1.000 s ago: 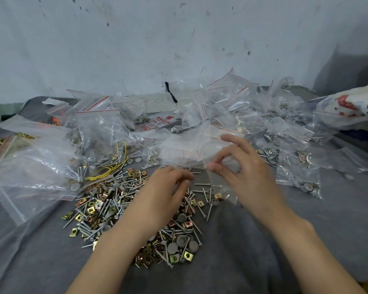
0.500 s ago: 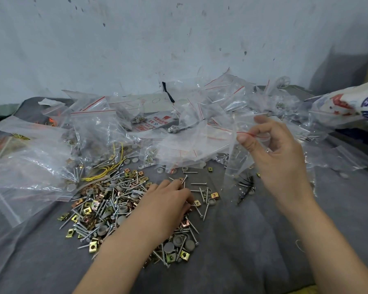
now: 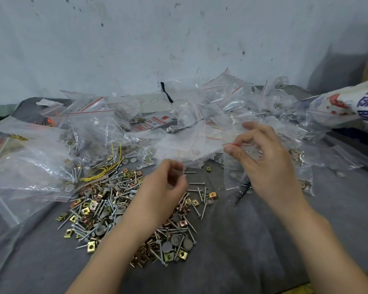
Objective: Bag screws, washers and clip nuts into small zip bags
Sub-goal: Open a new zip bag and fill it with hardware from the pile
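A loose heap of screws, grey washers and gold clip nuts covers the grey cloth in the middle. My right hand pinches the red-lined top of a small clear zip bag that hangs down with dark screws at its bottom. My left hand is raised just above the heap, fingers curled around a small silver screw, to the left of the bag's mouth.
Several clear zip bags, some filled, are piled along the back against the wall. Large clear bags lie at the left. A printed white sack sits at the far right. Bare grey cloth lies in front.
My left hand has lifted off the heap with a screw and moved toward the bag. My right hand keeps the bag raised, a little lower than half a second ago.
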Demonstrator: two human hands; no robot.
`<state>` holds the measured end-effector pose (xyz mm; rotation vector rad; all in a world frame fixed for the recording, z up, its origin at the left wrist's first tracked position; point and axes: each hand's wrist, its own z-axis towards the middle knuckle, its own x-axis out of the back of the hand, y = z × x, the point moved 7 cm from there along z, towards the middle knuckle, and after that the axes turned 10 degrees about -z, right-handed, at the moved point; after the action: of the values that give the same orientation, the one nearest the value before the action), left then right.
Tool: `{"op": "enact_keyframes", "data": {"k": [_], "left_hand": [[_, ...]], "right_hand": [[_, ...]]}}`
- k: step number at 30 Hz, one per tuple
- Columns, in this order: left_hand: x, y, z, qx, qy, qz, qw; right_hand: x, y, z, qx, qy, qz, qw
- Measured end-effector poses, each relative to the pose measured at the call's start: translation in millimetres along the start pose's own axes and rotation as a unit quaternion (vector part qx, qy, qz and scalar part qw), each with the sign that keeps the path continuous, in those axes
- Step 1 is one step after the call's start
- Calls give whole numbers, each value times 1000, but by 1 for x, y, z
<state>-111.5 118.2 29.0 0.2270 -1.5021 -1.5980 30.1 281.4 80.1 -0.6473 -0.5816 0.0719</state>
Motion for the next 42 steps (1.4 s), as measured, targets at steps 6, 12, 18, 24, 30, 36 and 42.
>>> {"op": "enact_keyframes", "data": {"k": [6,12,18,24,30,36,42], "left_hand": [[21,22,2,-33,87,-220,971],[28,44,2,-64,117,-281,951],[23,58,7,-102,99,-257,956],[8,57,15,-102,60,-207,971],[0,52,19,-90,34,-174,980],[8,46,20,-77,60,-187,977],[8,30,22,-43,39,-145,988]], "right_hand": [[-14,-5,-4,17,-33,-4,999],[-23,-16,-5,63,-39,-25,997],[-27,-23,-7,71,-45,-18,996],[-29,-24,-7,63,-67,-17,996],[-26,-24,-6,68,-55,-10,996],[-23,-19,-6,57,-51,-3,997],[-17,-18,-4,48,-39,5,998]]}}
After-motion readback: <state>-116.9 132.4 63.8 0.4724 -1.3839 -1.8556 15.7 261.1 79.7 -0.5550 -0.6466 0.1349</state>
